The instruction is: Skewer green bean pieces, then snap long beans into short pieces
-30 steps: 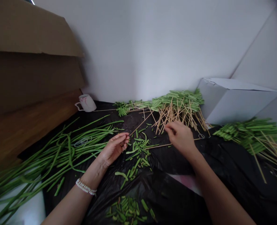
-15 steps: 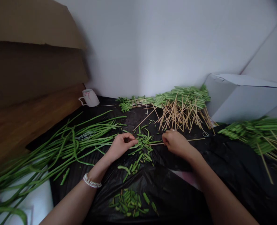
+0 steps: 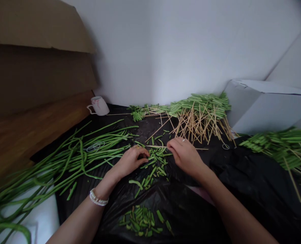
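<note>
head view | text, labels, numbers, signs: none readable

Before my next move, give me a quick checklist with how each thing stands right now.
1. Right hand gripping the bamboo skewer: ok.
2. Left hand holding a bean piece: cannot tell, fingertips partly hidden.
3. Cut bean pieces close by: ok, beside the left hand.
4. Black plastic sheet free of scattered pieces: not ok, there are two patches.
5. White mug upright and apart from the hands: ok.

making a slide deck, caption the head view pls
Right hand holding a thin stick, left hand beside scattered green cuttings.
</note>
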A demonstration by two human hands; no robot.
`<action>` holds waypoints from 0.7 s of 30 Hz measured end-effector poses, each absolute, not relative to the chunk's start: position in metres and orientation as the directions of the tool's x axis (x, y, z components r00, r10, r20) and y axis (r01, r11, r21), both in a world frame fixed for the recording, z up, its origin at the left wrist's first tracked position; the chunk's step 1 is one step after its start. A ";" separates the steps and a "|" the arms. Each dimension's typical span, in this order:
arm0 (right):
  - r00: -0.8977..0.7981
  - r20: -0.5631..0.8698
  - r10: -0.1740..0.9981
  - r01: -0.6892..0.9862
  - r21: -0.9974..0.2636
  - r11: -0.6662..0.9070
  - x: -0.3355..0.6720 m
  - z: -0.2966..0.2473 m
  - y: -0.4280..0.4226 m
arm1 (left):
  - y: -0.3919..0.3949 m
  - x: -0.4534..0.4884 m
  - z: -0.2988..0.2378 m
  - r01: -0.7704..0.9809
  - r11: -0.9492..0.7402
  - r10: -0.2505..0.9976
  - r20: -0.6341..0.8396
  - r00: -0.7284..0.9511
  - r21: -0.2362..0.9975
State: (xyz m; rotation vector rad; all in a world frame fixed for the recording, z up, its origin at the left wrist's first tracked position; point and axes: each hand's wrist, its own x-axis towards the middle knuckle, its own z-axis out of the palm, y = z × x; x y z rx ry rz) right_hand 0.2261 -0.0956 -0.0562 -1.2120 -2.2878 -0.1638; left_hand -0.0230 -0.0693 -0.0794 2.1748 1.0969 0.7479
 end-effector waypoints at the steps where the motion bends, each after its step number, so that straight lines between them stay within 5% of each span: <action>1: -0.456 0.543 0.705 0.783 -0.132 0.608 0.221 -0.057 -0.099 | -0.070 -0.022 -0.079 0.488 -0.482 0.840 0.224 0.495 0.728; 5: -0.489 0.618 0.616 0.760 -0.044 0.648 0.208 -0.063 -0.108 | -0.073 -0.016 -0.076 0.314 -0.303 0.894 0.154 0.421 0.900; 8: -0.455 0.632 0.627 0.804 -0.011 0.594 0.207 -0.066 -0.111 | -0.072 -0.014 -0.074 0.006 -0.014 0.942 0.011 0.334 1.000; 13: -0.452 0.648 0.614 0.825 0.041 0.564 0.211 -0.069 -0.111 | -0.068 -0.017 -0.076 -0.440 0.292 0.947 -0.192 0.258 0.849; 21: -0.466 0.627 0.624 0.826 0.055 0.561 0.209 -0.072 -0.110 | -0.067 -0.019 -0.076 -0.531 0.322 0.942 -0.207 0.266 0.784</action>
